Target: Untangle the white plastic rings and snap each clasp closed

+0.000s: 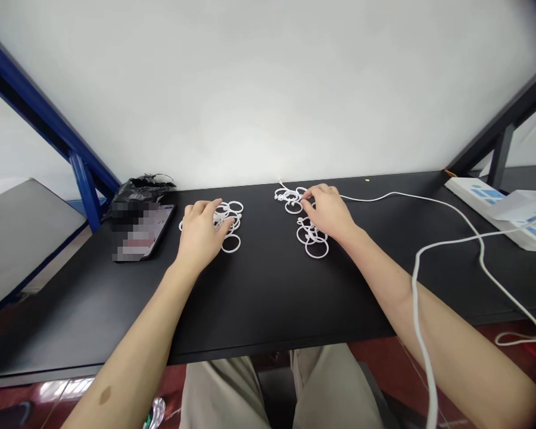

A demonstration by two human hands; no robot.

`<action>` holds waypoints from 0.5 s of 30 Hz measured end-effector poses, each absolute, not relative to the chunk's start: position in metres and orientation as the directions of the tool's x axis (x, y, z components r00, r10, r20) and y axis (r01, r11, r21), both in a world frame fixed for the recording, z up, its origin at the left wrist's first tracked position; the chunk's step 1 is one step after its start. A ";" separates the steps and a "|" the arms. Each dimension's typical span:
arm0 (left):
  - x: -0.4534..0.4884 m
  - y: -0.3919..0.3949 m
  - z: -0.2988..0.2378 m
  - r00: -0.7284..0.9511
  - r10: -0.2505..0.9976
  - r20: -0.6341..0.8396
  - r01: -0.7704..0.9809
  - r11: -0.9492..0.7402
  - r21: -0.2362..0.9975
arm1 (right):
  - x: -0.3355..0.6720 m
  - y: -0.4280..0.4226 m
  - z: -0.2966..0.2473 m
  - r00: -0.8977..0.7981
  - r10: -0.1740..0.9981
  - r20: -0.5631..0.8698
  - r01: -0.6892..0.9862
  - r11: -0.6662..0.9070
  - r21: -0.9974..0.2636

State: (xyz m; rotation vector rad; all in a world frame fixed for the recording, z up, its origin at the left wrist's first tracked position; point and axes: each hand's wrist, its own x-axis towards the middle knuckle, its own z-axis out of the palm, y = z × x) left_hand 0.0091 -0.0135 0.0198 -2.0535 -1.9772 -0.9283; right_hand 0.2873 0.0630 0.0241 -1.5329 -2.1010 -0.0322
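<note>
Two groups of thin white rings with small knobs lie on the black table [268,298]. My left hand [201,231] rests over the left-hand rings [231,243], its thumb and forefinger apart and partly covering them. Further right, my right hand [329,210] has its thumb and forefinger drawn together at a white ring [293,207] group's edge; the ring at the fingertips is partly hidden. Below those fingers, more white rings [317,248] overlap in a loose cluster. Too small to tell is whether the knobs link the rings.
A phone [161,229], partly blurred out, lies at the left beside a crumpled black plastic bag [138,193]. White cables [455,208] run across the right side and over my right forearm. A white power strip-like box [482,196] sits at far right. Blue frame bars [49,107] rise at left.
</note>
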 end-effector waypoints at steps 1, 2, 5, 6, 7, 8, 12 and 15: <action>0.009 -0.014 0.019 -0.058 0.857 0.512 0.945 -0.118 0.306 | 0.291 0.067 0.021 -0.258 0.871 0.417 0.882 0.389 -0.266; 0.010 -0.015 0.019 -0.059 0.859 0.508 0.945 -0.116 0.306 | 0.293 0.071 0.017 -0.299 0.866 0.400 0.875 0.416 -0.247; 0.015 -0.017 0.021 -0.059 0.856 0.514 0.941 -0.124 0.316 | 0.296 0.078 0.009 -0.363 0.861 0.357 0.863 0.455 -0.221; 0.017 -0.018 0.023 -0.057 0.851 0.523 0.938 -0.133 0.320 | 0.296 0.079 0.008 -0.377 0.856 0.353 0.855 0.468 -0.223; 0.018 -0.018 0.024 -0.056 0.845 0.532 0.935 -0.142 0.324 | 0.296 0.080 0.008 -0.382 0.850 0.362 0.846 0.479 -0.232; 0.020 -0.019 0.025 -0.056 0.839 0.542 0.933 -0.150 0.328 | 0.295 0.079 0.010 -0.377 0.844 0.381 0.837 0.487 -0.249; 0.024 -0.021 0.029 -0.040 0.824 0.565 0.915 -0.197 0.352 | 0.289 0.067 0.026 -0.271 0.813 0.516 0.774 0.502 -0.385; 0.030 -0.026 0.034 -0.013 0.827 0.562 0.860 -0.277 0.428 | 0.274 0.045 0.041 -0.239 0.812 0.532 0.591 0.557 -0.584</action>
